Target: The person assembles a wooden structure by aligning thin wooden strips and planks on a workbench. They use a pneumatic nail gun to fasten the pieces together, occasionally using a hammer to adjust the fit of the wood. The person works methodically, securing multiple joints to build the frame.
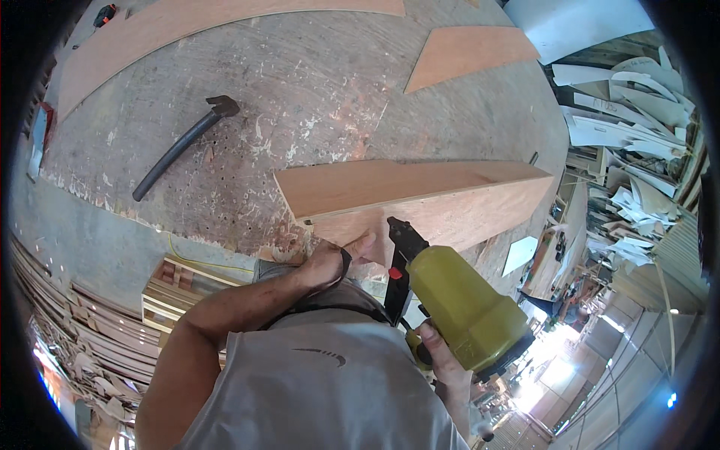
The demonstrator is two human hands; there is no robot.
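Observation:
A long plywood piece [450, 214], made of two panels meeting along an edge, rests on the near side of the worktable. My left hand [330, 264] grips its near lower edge, with the thumb against the front face; the other fingers are partly hidden. A black band lies across this hand. My right hand [442, 356] is wrapped round the handle of a yellow-green and black nail gun [465, 300]. The gun's black nose points up and left, at or close to the front panel; whether it touches I cannot tell.
A dark claw hammer [184, 146] lies on the worn worktable [315, 90]. Beyond are a long curved plywood sheet [172, 22] and a smaller plywood offcut [469, 52]. White sheet scraps [637, 112] pile up at the right. A wooden crate [187, 289] stands below left.

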